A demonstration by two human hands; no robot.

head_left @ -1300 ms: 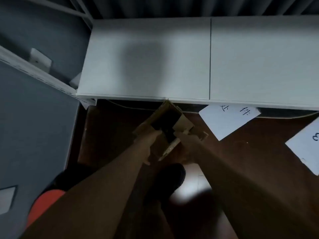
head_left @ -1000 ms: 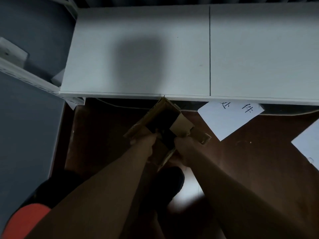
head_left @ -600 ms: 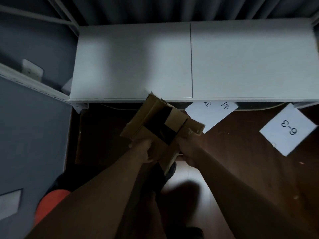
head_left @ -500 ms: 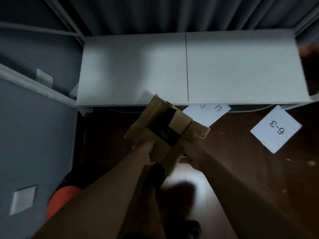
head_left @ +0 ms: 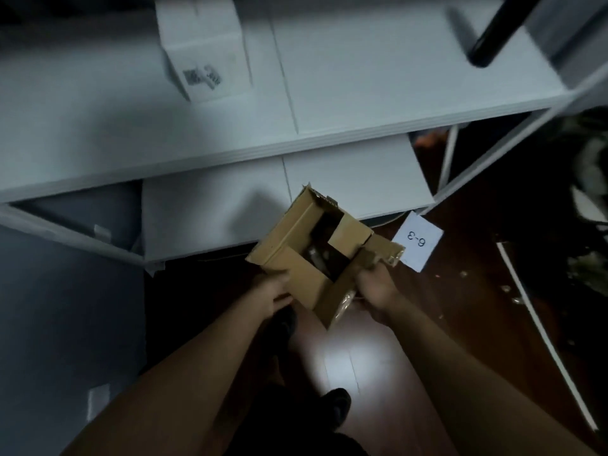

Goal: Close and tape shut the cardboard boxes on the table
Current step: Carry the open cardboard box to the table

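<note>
A small cardboard box [head_left: 307,255] is held in mid-air above the dark wooden floor [head_left: 460,307], just in front of the near edge of the lower white shelf [head_left: 214,212], its top flaps only partly folded so that a dark opening shows in the middle. The left hand [head_left: 273,291] grips the near left side of the box, fingers curled under it and thumb on the flap. The right hand [head_left: 375,287] holds the near right corner, fingers wrapped around a flap; how tightly they press together cannot be told in the dim, blurred view. What lies inside the box is too dark to make out. A paper label [head_left: 417,240] reading "6-3" lies on the floor just beyond the box's right corner. Above, on the upper white shelf [head_left: 362,77], a white carton [head_left: 204,51] with a printed code stands near the left end.
</note>
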